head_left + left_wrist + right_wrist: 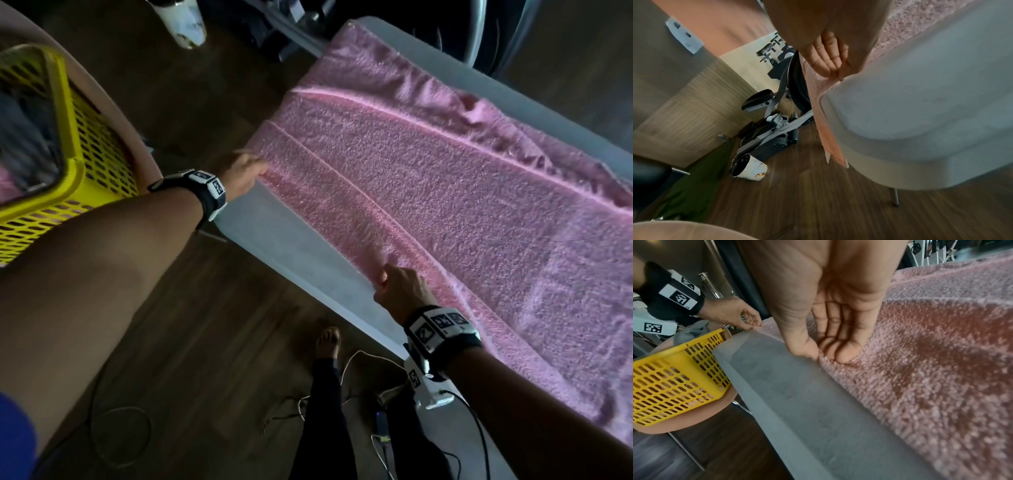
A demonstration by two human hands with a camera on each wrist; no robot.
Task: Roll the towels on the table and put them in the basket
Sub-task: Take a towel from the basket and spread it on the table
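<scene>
A large pink towel (pixel 445 205) lies spread flat over the white table (pixel 291 246), with folds running along its length. My left hand (pixel 262 171) pinches the towel's near edge at the left corner; in the left wrist view the curled fingers (pixel 830 61) hold the towel (pixel 920 21) where it drapes over the table end. My right hand (pixel 383 277) pinches the same near edge further right, thumb and fingers (pixel 844 356) closed on the towel (pixel 941 353). The yellow perforated basket (pixel 96 154) stands to the left, beyond my left arm.
The basket (pixel 674 381) sits on a round pinkish stool (pixel 715 415) close to the table's left end, with dark cloth inside. An exercise machine (pixel 777 110) and a white pot (pixel 750 167) stand on the wooden floor behind. Cables (pixel 383 442) and my foot (pixel 329 342) are below the table edge.
</scene>
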